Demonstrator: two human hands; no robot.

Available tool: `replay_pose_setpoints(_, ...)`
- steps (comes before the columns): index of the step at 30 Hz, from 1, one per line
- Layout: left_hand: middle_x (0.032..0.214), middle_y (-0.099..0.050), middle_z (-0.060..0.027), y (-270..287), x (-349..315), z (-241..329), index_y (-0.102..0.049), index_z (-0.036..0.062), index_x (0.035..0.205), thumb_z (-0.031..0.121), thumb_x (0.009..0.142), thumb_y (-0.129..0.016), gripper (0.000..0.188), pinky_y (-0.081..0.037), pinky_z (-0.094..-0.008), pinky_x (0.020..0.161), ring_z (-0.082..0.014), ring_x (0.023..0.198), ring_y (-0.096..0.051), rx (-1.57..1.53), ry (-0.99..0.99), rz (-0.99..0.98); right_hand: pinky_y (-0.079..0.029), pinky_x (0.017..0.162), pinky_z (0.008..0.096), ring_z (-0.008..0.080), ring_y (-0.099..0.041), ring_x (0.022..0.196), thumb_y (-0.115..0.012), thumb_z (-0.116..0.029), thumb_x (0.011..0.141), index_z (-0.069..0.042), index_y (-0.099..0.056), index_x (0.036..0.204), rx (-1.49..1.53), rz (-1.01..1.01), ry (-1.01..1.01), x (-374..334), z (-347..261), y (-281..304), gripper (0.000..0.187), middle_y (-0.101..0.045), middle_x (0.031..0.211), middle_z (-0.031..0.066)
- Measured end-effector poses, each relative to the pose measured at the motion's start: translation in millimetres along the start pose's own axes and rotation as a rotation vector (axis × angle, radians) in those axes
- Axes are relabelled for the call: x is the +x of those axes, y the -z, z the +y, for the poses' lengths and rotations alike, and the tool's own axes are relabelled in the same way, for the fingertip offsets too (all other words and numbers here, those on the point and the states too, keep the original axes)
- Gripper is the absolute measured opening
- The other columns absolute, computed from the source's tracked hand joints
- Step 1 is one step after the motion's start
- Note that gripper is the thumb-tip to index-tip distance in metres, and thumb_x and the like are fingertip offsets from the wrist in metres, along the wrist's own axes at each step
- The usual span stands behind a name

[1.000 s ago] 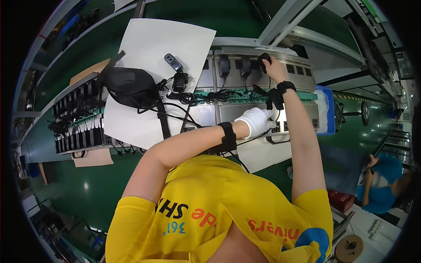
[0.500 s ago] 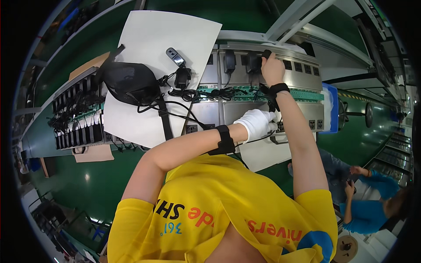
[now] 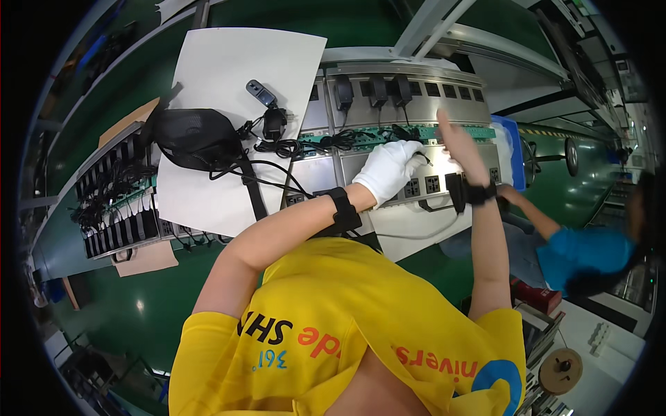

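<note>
My left hand (image 3: 390, 173), in a white glove, is over the green strip of the metal socket rack (image 3: 451, 104). Its fingers are closed on the end of a thin black cable (image 3: 426, 161), mostly hidden by the glove. To its right, my bare right hand (image 3: 459, 144) hangs above the rack, smeared by motion; finger and thumb look apart, with nothing visible between them. Three black power adapters, among them the rightmost adapter (image 3: 402, 90), are plugged into the far row of sockets. Their coiled cables (image 3: 340, 141) lie along the green strip (image 3: 368, 139).
A white board (image 3: 208, 76) at left carries a black mesh pouch (image 3: 198, 137), a small handheld device (image 3: 261, 93) and another adapter (image 3: 275, 123). Further left is another rack (image 3: 118, 187) full of adapters. A blue bin (image 3: 512, 149) stands at right, near a person in blue (image 3: 583, 256).
My right hand has left the rightmost adapter and moved nearer and to the right. My left hand has shifted slightly left and away from me. The person in blue has reached an arm toward the rack.
</note>
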State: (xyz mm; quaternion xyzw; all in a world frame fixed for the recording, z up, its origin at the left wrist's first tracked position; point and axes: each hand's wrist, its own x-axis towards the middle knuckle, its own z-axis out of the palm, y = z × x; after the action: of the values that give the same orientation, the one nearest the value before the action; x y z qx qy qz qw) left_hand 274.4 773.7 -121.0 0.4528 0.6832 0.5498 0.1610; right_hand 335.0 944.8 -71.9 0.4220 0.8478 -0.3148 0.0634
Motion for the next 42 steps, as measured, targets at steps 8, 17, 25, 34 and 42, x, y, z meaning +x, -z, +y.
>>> replay_pose_setpoints(8, 0.073, -0.057, -0.0084, 4.2, 10.9, 11.9, -0.063, 0.0130, 0.081, 0.015, 0.071, -0.060, 0.011, -0.047, -0.0385, 0.061, -0.0280, 0.068, -0.058, 0.353, -0.508, -0.360, -0.046, 0.057, 0.0228, 0.0102, -0.058, 0.070, -0.048, -0.031, 0.094, -0.009, -0.056, 0.108, 1.187, -0.527, -0.119, -56.6, 68.1, -31.7, 0.027, -0.059, 0.089, -0.0007)
replay_pose_setpoints(17, 0.089, -0.063, -0.0067, 1.8, 53.0, -24.9, -0.064, 0.0122, 0.100, 0.040, 0.068, -0.067, 0.043, -0.035, -0.0415, 0.086, -0.0269, 0.097, -0.052, 0.925, -0.141, -0.632, -0.046, 0.070, 0.0209, 0.0078, -0.055, 0.078, -0.052, -0.021, 0.093, -0.005, -0.059, 0.105, 1.467, -0.141, 0.247, -1.7, 71.6, -30.6, 0.021, -0.058, 0.090, -0.0010)
replay_pose_setpoints(25, 0.094, -0.059, -0.0016, 40.3, 8.4, -43.6, -0.067, 0.0162, 0.084, 0.036, 0.054, -0.072, 0.037, -0.029, -0.0456, 0.101, -0.0242, 0.109, -0.048, 0.908, -0.447, -0.599, -0.049, 0.068, 0.0249, 0.0125, -0.065, 0.075, -0.063, -0.012, 0.083, -0.001, -0.066, 0.095, 0.649, 0.359, 0.415, 43.9, 76.8, -100.9, 0.016, -0.068, 0.083, 0.0081)
replay_pose_setpoints(34, 0.100, -0.057, -0.0035, 37.8, -10.6, -50.6, -0.062, 0.0124, 0.089, 0.029, 0.058, -0.070, 0.036, -0.029, -0.0472, 0.100, -0.0241, 0.111, -0.046, 0.843, -0.394, -0.495, -0.049, 0.063, 0.0309, 0.0248, -0.065, 0.071, -0.065, -0.027, 0.079, -0.010, -0.069, 0.087, 0.303, 0.433, 0.367, 34.4, 33.8, -114.4, 0.019, -0.067, 0.078, 0.0095)
replay_pose_setpoints(42, 0.099, -0.058, -0.0034, 34.0, -20.2, -56.0, -0.063, 0.0111, 0.091, 0.027, 0.058, -0.070, 0.038, -0.029, -0.0441, 0.101, -0.0230, 0.108, -0.047, 0.808, -0.387, -0.436, -0.049, 0.061, 0.0341, 0.0283, -0.064, 0.069, -0.065, -0.022, 0.080, -0.007, -0.066, 0.083, 0.219, 0.551, 0.417, 36.3, 36.5, -119.1, 0.016, -0.066, 0.074, 0.0106)
